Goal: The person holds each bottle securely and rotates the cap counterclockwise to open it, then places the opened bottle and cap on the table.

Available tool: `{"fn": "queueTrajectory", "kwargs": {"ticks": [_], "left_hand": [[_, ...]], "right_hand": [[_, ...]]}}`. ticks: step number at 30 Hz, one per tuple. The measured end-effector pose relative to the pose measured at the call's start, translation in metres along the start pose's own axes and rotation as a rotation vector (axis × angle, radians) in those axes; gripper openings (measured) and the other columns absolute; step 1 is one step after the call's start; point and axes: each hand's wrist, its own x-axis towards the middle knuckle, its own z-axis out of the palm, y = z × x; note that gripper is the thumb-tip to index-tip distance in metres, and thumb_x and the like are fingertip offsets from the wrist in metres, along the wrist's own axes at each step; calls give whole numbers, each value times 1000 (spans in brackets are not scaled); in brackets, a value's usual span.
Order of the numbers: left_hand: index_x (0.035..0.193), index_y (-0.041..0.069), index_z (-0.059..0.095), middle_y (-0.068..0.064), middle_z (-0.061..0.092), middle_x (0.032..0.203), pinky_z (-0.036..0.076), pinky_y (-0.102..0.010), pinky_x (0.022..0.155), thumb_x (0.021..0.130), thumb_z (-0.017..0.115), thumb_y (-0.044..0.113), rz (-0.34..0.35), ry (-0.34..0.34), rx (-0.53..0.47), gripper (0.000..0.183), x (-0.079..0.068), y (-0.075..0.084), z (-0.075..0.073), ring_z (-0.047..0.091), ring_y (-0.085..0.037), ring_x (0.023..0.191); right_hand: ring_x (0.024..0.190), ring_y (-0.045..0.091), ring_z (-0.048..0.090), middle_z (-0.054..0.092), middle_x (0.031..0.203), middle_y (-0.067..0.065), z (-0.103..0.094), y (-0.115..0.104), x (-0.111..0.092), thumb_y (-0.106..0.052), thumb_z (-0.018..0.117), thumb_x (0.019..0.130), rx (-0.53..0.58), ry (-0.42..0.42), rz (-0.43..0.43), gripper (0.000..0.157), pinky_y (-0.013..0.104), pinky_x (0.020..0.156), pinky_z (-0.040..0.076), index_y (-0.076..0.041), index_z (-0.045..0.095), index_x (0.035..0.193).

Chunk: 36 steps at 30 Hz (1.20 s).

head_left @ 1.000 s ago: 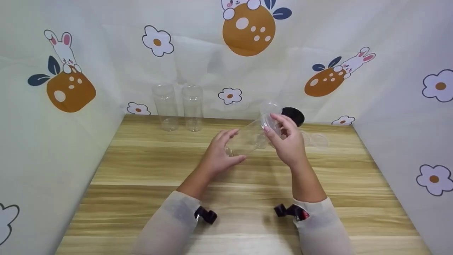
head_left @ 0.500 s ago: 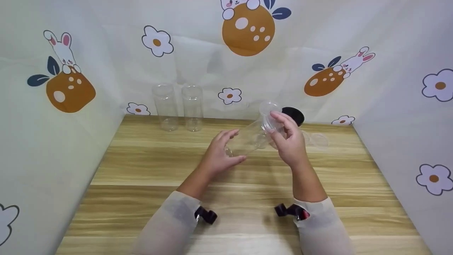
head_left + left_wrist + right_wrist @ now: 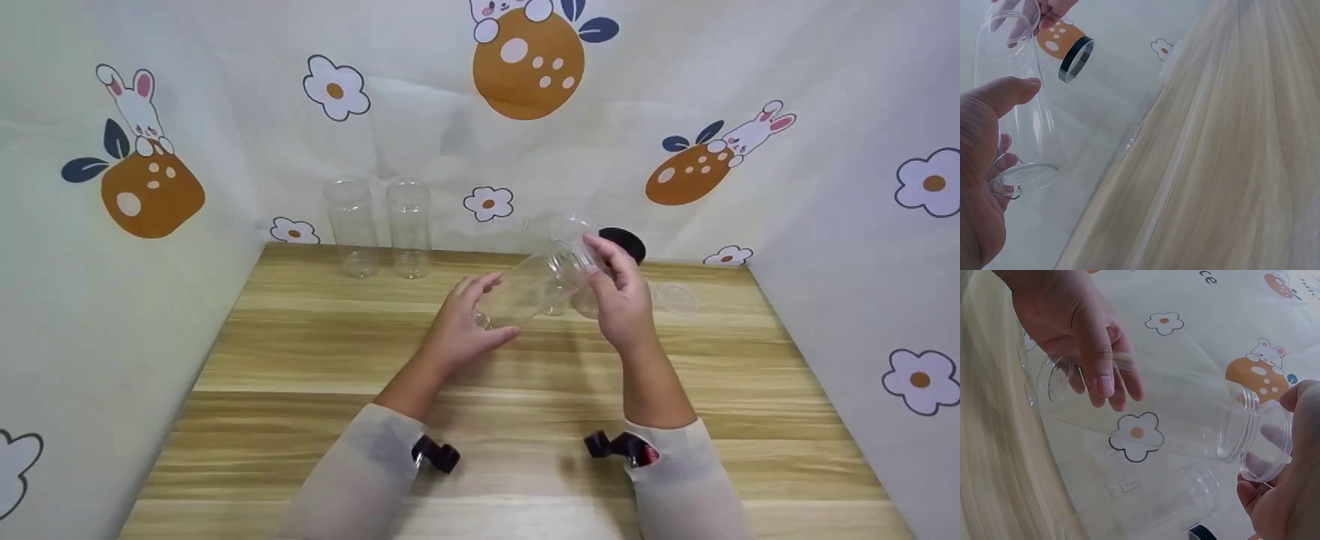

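My left hand [image 3: 461,322] grips a tall clear jar [image 3: 1179,410] near its base, thumb on one side and fingers on the other. The jar is tilted, its threaded mouth pointing up and to the right. At that mouth my right hand [image 3: 626,300] holds a clear round lid [image 3: 1268,444] between thumb and fingers. In the right wrist view the lid appears just off the rim, with a small gap. The see-through walls make its exact edge hard to make out in the head view.
Two clear jars, one [image 3: 351,229] beside another [image 3: 410,229], stand upright at the back left. Behind my right hand are a black round top [image 3: 624,244] and another clear jar, partly hidden. A clear disc [image 3: 677,298] lies on the wooden table [image 3: 525,420] to the right.
My right hand has shifted slightly right, drawing the lid away from the jar's mouth. The left hand and jar have hardly moved.
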Motion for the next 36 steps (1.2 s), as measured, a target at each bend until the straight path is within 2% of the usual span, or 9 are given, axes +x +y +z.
{"fn": "queueTrajectory", "kwargs": {"ticks": [4,7,12,15,21,24,30,33,36], "left_hand": [[152,21,58,1,63,147,46,-48,122,75,98,34,-35,41,-36,87,1,-4,0,58,-22,139],[152,23,57,4,63,147,46,-48,122,77,96,37,-92,88,-66,86,2,-8,-1,57,-20,139],[153,25,52,5,62,148,42,-48,126,78,95,39,-191,174,-132,87,5,-19,-6,55,-18,143],[155,22,49,2,59,151,40,-45,127,78,95,39,-231,211,-166,91,9,-30,-8,54,-19,145],[159,15,42,-10,49,163,35,-42,132,80,95,35,-303,216,-300,97,20,-49,-7,45,-24,155],[159,16,43,-12,50,164,35,-45,132,81,93,35,-326,217,-290,95,27,-55,-7,44,-25,155],[160,13,43,-12,53,161,37,-46,129,84,91,32,-364,232,-253,92,45,-64,-3,47,-28,151],[162,12,41,-13,51,162,37,-45,130,85,90,27,-387,235,-268,92,52,-66,-1,46,-29,152],[163,12,40,-11,50,164,37,-44,131,86,90,23,-401,236,-274,92,57,-69,3,45,-29,154]], "right_hand": [[114,9,56,61,134,7,-5,0,1,-3,57,103,19,2,-27,44,18,96,49,5,58,147],[108,12,55,60,124,0,-10,-1,1,-3,60,102,69,7,-20,48,19,89,49,6,54,149],[111,15,60,60,130,2,-26,-1,1,-1,65,99,134,52,33,57,19,91,54,3,50,154],[113,15,64,60,130,5,-40,0,1,1,69,97,141,93,68,57,18,93,56,0,52,151],[115,18,65,58,131,8,-79,8,1,10,73,92,218,213,122,54,20,95,61,-10,52,136],[118,19,63,55,131,7,-100,15,2,14,72,91,226,257,150,57,19,93,61,-14,50,136],[129,13,58,49,140,-3,-145,40,6,3,76,93,95,276,340,73,11,91,58,-15,46,157],[145,14,51,46,159,2,-166,56,9,-4,80,93,51,277,454,84,7,93,54,-17,39,166],[159,16,37,35,175,5,-184,72,12,-9,82,93,40,283,542,91,6,98,51,-18,33,169]]}}
